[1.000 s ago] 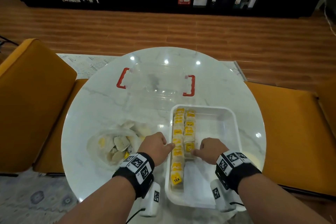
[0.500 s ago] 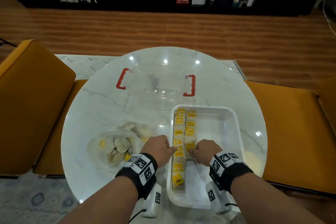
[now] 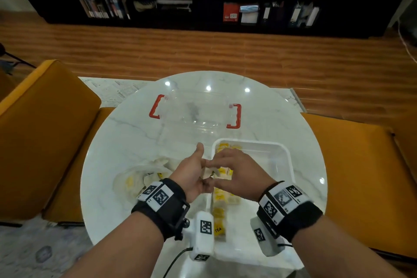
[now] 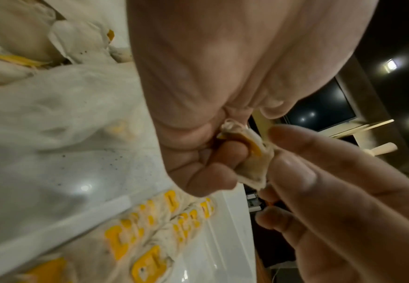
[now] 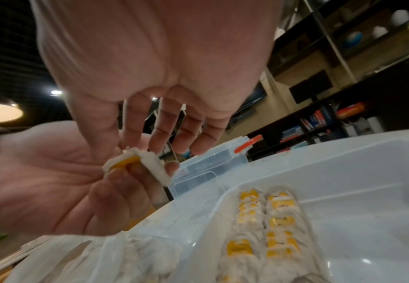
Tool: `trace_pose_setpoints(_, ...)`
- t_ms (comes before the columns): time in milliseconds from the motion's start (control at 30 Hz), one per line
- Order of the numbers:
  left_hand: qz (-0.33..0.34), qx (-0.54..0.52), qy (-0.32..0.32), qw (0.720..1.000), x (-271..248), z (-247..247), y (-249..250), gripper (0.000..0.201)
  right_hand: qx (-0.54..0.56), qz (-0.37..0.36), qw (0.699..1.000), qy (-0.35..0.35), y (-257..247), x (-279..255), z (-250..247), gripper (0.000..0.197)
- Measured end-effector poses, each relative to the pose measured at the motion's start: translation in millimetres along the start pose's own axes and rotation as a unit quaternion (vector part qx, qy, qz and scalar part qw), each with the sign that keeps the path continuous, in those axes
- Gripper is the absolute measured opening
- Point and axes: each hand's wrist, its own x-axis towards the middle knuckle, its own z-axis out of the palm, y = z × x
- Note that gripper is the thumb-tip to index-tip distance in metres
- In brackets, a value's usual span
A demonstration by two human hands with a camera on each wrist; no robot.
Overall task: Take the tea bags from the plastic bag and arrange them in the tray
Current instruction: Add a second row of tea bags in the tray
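Partway through, by the look of it. 2 rows of small white tea bags with yellow tags (image 3: 222,196) already laid along the left side of the white rectangular plastic tray (image 3: 286,165); left row reaching further toward the near end, right row shorter. Right half of the tray bare.

Above the tray's left edge, both hands raised and meeting over 1 more white tea bag with a yellow tag (image 4: 251,153). Left hand (image 3: 194,176) palm up, thumb out, lower fingers curled round the bag, so a grasping grip. Right hand (image 3: 239,174) pinching the same bag at its upper edge between thumb and forefinger, other fingers spread loose. Probably a hand-over or a straightening of the bag before placing; cannot tell which.

Left of the tray on the round white marble worktop (image 3: 126,137), crumpled clear plastic bag (image 3: 140,178) with several more bags inside, count unclear. Beyond, clear plastic box with red clip handles (image 3: 196,113), apart from the tray.

Left to do, as a judgement: set this bag at the end of the shorter row, then empty the plastic bag into further rows.
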Motion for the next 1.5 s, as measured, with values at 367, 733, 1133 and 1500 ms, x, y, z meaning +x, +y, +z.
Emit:
trace_pose_setpoints(367, 0.220, 0.224, 0.012, 0.949, -13, -4, 6, 0.032, 0.203, 0.217, 0.951, 0.089, -1, -5, -27, 0.004)
trace_pose_setpoints(733, 0.303, 0.381, -0.005, 0.873, -8, 9, -3, 0.036, 0.244, 0.199, 0.944, 0.101, -3, -4, -44, 0.009)
trace_pose_setpoints(1133, 0.226, 0.485, 0.068, 0.842, 15, -9, -22, 0.001, 0.080, 0.319, 0.944, -0.034, 39, -32, -27, 0.006)
trace_pose_setpoints(1500, 0.163, 0.548, 0.141, 0.808, 32, -12, -38, 0.017, 0.013, 0.391, 0.918, -0.069, 63, -41, 26, 0.023)
